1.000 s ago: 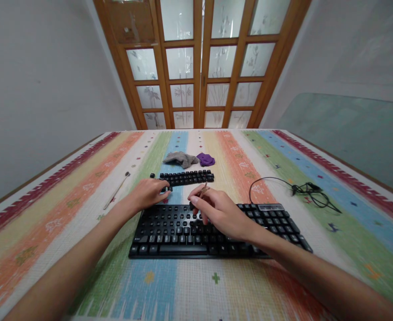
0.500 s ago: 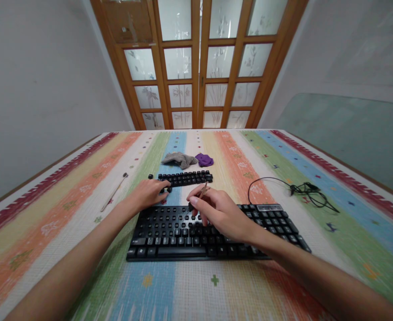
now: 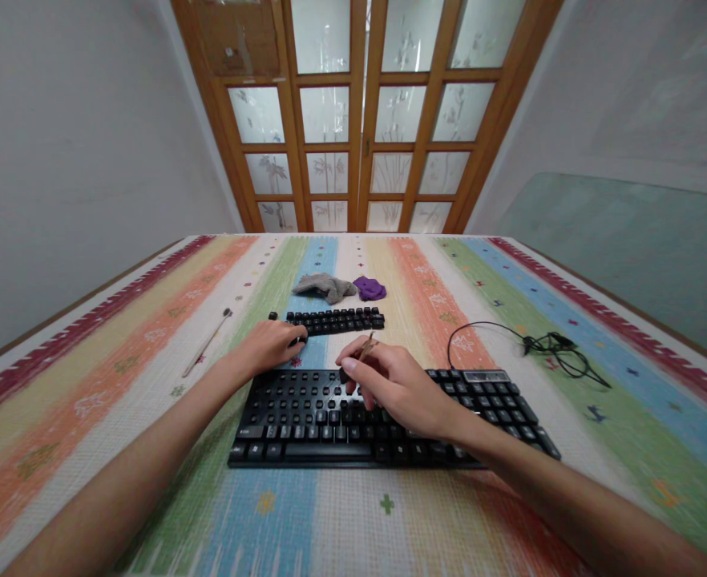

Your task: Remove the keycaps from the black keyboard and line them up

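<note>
A black keyboard (image 3: 329,453) lies in front of me, its upper left rows stripped to bare switches and its lower and right keys still capped. Beyond it, loose black keycaps (image 3: 345,320) stand in rows on the cloth. My left hand (image 3: 269,346) is at the near left end of these rows, thumb and fingers closed on a black keycap (image 3: 296,340). Above the keyboard's middle, my right hand (image 3: 393,385) is curled round a thin brownish tool (image 3: 366,346) whose kind I cannot make out. A small dark piece (image 3: 345,375) shows at its fingertips.
A grey cloth (image 3: 323,287) and a purple cloth (image 3: 369,288) lie behind the keycaps. To the left rests a thin brush (image 3: 208,343). The keyboard's coiled cable (image 3: 555,344) is at the right. Striped cloth (image 3: 353,521) covers the table.
My left thumb and fingers have closed round a keycap near the left end of the loose rows. My right hand stays almost in place over the keyboard.
</note>
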A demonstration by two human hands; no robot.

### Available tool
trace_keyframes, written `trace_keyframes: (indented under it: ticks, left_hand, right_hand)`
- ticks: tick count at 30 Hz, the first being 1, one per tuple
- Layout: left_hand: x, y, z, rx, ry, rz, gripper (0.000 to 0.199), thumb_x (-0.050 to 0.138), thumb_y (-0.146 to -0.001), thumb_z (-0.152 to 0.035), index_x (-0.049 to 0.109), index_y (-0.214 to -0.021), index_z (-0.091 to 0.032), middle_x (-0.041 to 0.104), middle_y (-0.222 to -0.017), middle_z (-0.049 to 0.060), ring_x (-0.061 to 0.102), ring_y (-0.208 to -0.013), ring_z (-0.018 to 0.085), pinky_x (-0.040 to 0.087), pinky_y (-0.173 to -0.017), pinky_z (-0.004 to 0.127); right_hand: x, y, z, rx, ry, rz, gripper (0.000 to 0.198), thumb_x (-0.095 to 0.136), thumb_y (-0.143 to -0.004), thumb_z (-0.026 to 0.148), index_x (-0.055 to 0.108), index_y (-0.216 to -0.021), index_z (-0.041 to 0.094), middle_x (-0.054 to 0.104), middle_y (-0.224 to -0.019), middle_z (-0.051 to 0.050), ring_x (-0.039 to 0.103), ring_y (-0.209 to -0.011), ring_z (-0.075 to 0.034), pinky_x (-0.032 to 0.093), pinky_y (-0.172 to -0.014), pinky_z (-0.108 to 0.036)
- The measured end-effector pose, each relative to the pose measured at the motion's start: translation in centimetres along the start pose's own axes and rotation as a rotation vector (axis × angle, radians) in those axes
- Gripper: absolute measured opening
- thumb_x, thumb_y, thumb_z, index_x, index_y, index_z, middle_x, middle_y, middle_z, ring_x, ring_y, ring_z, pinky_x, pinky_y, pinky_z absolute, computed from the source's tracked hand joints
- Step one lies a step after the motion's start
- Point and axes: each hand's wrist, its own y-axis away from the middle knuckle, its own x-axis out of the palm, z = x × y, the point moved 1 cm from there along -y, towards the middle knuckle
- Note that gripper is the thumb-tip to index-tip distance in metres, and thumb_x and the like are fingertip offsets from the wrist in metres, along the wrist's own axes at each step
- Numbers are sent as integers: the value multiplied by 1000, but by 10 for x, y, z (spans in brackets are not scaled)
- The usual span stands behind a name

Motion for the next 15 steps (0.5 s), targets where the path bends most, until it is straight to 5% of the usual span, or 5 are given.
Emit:
trace_keyframes:
  ticks: [9,15]
  left_hand:
    - [0,-2,-6,-55,-79,29,30,52,-89,-27,66,-114,-19,72,-81,9,66,-70,23,42,-61,28]
    - [3,-3,-4,1,-104,37,25,50,-90,-26,69,-105,-21,75,-88,8,66,-71,20,41,-60,26]
  right_hand:
    - [0,0,1,10,29,28,23,48,-98,35,59,-93,16,63,-75,0,53,-53,-9,43,-54,-25]
    - [2,-1,2,4,44,47,22,47,-99,33,59,-92,16,62,-75,0,54,-56,-10,43,-56,-25]
